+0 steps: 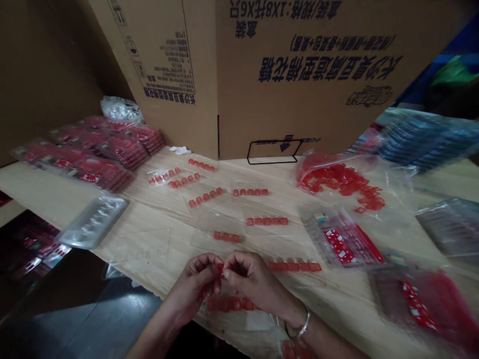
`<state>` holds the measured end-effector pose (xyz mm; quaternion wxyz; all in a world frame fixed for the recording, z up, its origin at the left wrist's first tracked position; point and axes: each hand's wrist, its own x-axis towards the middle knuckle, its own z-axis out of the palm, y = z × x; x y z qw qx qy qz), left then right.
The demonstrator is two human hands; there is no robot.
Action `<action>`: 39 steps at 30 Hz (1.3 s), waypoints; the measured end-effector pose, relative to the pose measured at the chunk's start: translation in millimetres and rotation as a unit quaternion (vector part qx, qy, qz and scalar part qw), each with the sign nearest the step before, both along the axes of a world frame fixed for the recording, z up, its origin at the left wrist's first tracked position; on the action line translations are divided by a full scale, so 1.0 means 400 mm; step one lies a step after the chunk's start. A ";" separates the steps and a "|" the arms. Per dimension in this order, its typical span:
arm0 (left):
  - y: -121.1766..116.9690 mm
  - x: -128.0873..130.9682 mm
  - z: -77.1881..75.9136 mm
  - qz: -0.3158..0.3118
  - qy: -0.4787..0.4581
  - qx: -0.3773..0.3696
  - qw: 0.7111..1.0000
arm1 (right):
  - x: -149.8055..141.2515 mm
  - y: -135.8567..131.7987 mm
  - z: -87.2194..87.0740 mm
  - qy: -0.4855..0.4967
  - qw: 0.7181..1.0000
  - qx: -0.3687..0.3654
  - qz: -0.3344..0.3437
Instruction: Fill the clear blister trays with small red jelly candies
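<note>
My left hand point(200, 279) and my right hand point(247, 279) meet over the table's front edge, thumbs and forefingers pinched together. Between the fingertips shows a small piece of red plastic point(220, 270), mostly covered by the fingers. A bracelet circles my right wrist. Just beyond the hands lies a clear plastic tray with a short row of red cups point(226, 236). Another row of red cups point(232, 303) sits beneath my hands, partly hidden. To the right of my right hand is a longer red row point(295, 267).
Several more red rows point(250, 192) lie across the wooden table point(149, 212). A bag of loose red pieces point(337, 179) lies at right, near packed trays point(342, 244). Stacked red packs point(97, 144) and clear trays point(93, 222) stand left. A large carton point(292, 109) blocks the back.
</note>
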<state>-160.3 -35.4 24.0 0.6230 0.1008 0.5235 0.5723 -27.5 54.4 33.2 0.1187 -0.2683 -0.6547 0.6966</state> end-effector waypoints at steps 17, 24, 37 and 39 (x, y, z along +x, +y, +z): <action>-0.021 -0.050 -0.042 0.040 0.062 0.018 0.997 | -0.073 0.014 -0.026 0.047 0.988 0.148 -0.002; 0.011 -0.116 -0.077 0.057 0.292 -0.018 0.955 | -0.208 0.127 -0.083 -0.083 0.853 0.502 0.116; -0.017 -0.097 -0.003 0.194 -0.101 0.104 0.970 | -0.139 0.027 -0.014 0.000 0.894 0.443 0.069; -0.013 -0.085 0.004 0.192 -0.108 0.108 0.970 | -0.130 -0.001 -0.005 0.019 0.919 0.386 0.075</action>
